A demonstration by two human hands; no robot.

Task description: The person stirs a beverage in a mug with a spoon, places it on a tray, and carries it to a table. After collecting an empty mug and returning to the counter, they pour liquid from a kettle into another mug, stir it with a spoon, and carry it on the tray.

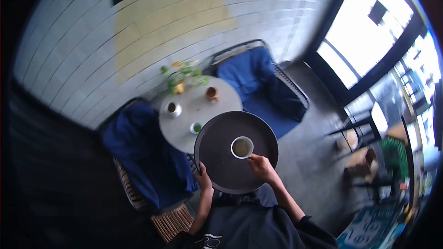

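A round dark serving tray [217, 157] is held level in front of my body. My left hand [204, 180] grips its left rim, with the thumb on top and the other fingers hidden below. On the tray stands a white cup [242, 147], upright, its inside looking brownish. My right hand [262, 168] is closed at the cup's lower right side, pinching what seems to be its handle. Whether the cup touches the tray or is slightly raised, I cannot tell.
Beyond the tray is a round table [198, 106] with a white cup [173, 109], a brown cup [212, 94], a small container with green contents [196, 127] and a plant [177, 80]. Blue-cushioned chairs [143, 152] flank it. A glass door [364, 32] is at right.
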